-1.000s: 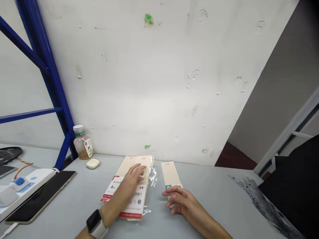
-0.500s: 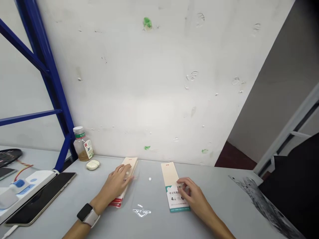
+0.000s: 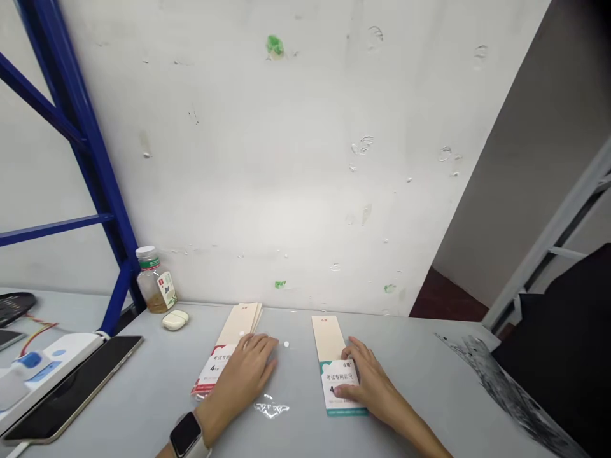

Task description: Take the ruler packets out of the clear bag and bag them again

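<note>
My right hand [image 3: 370, 385] grips the right edge of a flat teal-labelled packet [image 3: 329, 346], thumb on its front and fingertips by the edge. The packet has a cream card top; its Chinese print seems to name an exam ruler set. My left hand [image 3: 245, 372], wearing a watch [image 3: 186, 434], lies with fingers stretched out over the right side of a small stack of red-labelled packets [image 3: 236, 327] and partly hides their labels. Beside its fingertips lies clear plastic film [image 3: 271, 407], with a small white dot [image 3: 286, 344] near it.
At the left stand a jar [image 3: 156, 283] and a cream earbud case [image 3: 175, 320]. A phone [image 3: 76, 388] lies against a white power strip [image 3: 52, 369]. A blue metal frame [image 3: 90, 146] rises there. Behind the grey table [image 3: 410, 356] is a white wall [image 3: 296, 159]. Black fabric [image 3: 558, 356] hangs at right.
My left hand has slid toward me and to the right, uncovering the red-labelled packets, which now fan out leftward. My right thumb has moved down onto the teal-labelled packet, which has shifted slightly.
</note>
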The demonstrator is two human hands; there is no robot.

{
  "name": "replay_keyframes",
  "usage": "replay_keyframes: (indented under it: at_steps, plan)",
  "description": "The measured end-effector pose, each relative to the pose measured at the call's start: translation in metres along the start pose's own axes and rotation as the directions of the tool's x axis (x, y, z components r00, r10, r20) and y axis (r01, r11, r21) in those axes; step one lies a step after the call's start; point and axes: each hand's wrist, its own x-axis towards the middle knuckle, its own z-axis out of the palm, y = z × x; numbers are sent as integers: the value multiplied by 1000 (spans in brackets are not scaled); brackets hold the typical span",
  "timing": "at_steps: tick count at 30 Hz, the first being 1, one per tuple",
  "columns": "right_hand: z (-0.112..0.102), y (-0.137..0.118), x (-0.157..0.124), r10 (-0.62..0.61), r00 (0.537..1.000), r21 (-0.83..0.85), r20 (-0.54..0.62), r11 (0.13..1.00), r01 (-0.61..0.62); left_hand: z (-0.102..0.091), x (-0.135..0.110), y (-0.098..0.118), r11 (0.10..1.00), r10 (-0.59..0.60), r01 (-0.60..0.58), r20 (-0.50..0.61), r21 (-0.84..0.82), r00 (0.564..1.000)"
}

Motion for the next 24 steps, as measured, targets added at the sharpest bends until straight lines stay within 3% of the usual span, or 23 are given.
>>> replay_keyframes:
  at_steps: [8, 14, 20, 24]
  plan:
    - [-7, 12, 5, -27, 998, 272, 55, 962, 11, -2, 2, 17, 1000, 0, -1, 51, 25, 999]
    - [5, 3, 3, -90, 989, 564, 118, 826, 8, -1, 4, 24, 999, 32, -32, 87, -2, 996]
    - [18, -5, -2, -43, 976, 647, 213, 755, -108, 6, 6, 24, 998, 50, -53, 108, 28, 993]
    - [18, -5, -3, -35, 973, 612, 230, 782, -117, 2, 6, 24, 999, 32, -32, 73, -5, 997]
